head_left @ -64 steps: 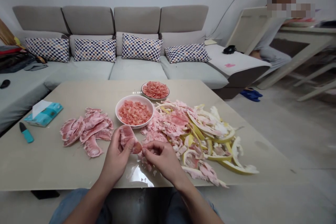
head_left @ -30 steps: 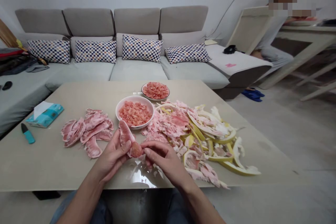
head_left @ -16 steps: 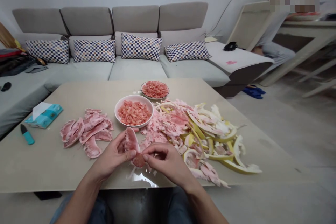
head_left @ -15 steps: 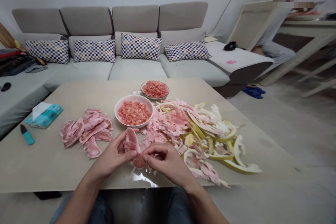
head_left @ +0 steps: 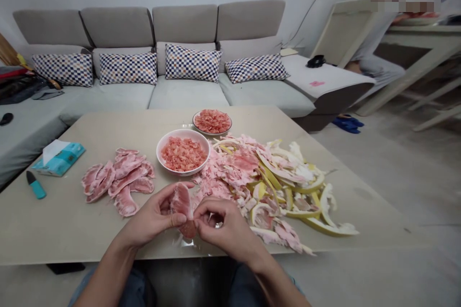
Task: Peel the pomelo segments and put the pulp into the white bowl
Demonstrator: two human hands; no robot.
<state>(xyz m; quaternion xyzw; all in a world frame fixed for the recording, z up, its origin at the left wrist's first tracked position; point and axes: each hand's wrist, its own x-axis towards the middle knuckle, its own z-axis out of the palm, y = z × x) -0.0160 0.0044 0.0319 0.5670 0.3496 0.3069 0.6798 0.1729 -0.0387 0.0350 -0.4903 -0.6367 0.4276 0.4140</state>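
Observation:
My left hand (head_left: 153, 218) is closed round a pomelo segment (head_left: 182, 203), held upright above the near edge of the table. Red pulp shows at the segment's lower end, below my left thumb. My right hand (head_left: 223, 228) pinches the pale skin at the segment's right side between thumb and forefinger. Just beyond my hands stands a white bowl (head_left: 158, 156) of loose red pulp. To the left lies a pile of pomelo segments (head_left: 126, 172) with their skins on. A heap of pink membranes and yellow-green peel (head_left: 270, 182) spreads over the right side.
A dark-rimmed plate (head_left: 195, 124) of pulp stands behind the bowl. At the left of the table (head_left: 108, 127) are a blue tissue pack (head_left: 63, 160) and a teal-handled knife (head_left: 37, 187). A grey sofa (head_left: 187, 91) lies beyond. At the far right, a person (head_left: 378, 64) sits.
My right fingers have shifted slightly up along the segment, pinching its skin higher. The pulp at the lower end now hangs a little lower and further left.

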